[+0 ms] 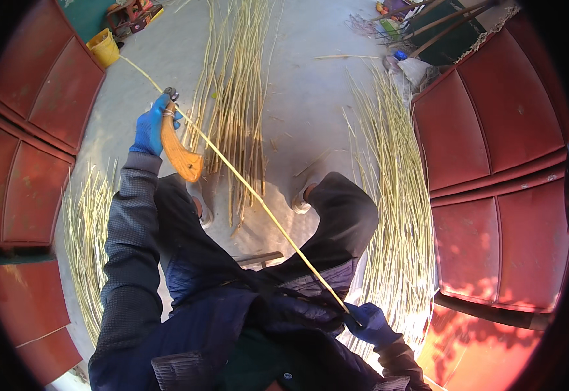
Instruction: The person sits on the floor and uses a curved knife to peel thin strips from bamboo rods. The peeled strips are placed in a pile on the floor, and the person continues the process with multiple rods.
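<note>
My left hand point(146, 130), in a blue glove, is closed round a tool with a curved wooden handle point(180, 158) and a small dark metal head. What kind of tool it is I cannot make out. A long, thin, pale yellow stick point(253, 193) runs slantwise across my lap and passes by the tool's metal head. Its far end reaches towards the upper left. At the lower right, my right hand point(370, 324), also gloved in blue, grips the stick's near end beside my hip.
Long sticks lie in a bundle point(239, 98) on the grey floor ahead. More sticks are heaped at my right point(395, 195) and left point(89, 241). Red panels point(467, 241) line both sides. A yellow bucket point(104, 48) stands at the far left. Clutter point(414, 39) fills the far right corner.
</note>
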`<state>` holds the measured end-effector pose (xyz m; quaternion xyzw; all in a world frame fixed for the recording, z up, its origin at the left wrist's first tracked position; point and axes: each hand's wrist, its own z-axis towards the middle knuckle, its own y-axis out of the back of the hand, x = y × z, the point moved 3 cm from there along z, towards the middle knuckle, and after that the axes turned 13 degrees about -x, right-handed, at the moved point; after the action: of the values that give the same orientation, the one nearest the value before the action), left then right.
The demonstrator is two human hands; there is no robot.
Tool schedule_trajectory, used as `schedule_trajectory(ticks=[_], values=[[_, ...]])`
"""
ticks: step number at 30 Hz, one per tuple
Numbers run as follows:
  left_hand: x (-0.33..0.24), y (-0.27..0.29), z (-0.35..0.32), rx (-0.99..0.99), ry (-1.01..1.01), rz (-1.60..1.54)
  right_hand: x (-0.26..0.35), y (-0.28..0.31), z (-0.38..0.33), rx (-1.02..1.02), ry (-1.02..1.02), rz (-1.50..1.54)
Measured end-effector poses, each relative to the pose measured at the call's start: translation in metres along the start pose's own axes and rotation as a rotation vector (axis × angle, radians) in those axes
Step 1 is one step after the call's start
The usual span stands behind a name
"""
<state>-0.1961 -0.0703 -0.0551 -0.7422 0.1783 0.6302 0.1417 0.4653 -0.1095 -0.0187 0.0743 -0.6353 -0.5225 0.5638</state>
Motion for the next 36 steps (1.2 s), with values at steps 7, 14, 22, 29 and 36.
schedule_trajectory(ticks=[7,14,22,29,36], values=[[0.013,-0.081,-0.106,0.227,0.166,-0.020,0.002,-0.052,0.170,-0.184,-0.023,0.086],[0.014,-0.083,-0.115,0.238,-0.032,-0.016,0.017,-0.095,0.242,-0.291,0.112,-0.016],[-0.008,0.089,0.103,-0.117,-0.046,0.003,-0.005,0.002,0.000,-0.025,0.038,-0.336],[-0.075,0.240,0.213,-0.161,-0.174,-0.146,-0.013,0.048,-0.143,0.091,-0.339,-0.555],[-0.083,0.288,0.216,-0.068,-0.068,-0.144,-0.043,0.063,-0.165,-0.070,-0.336,-0.824]])
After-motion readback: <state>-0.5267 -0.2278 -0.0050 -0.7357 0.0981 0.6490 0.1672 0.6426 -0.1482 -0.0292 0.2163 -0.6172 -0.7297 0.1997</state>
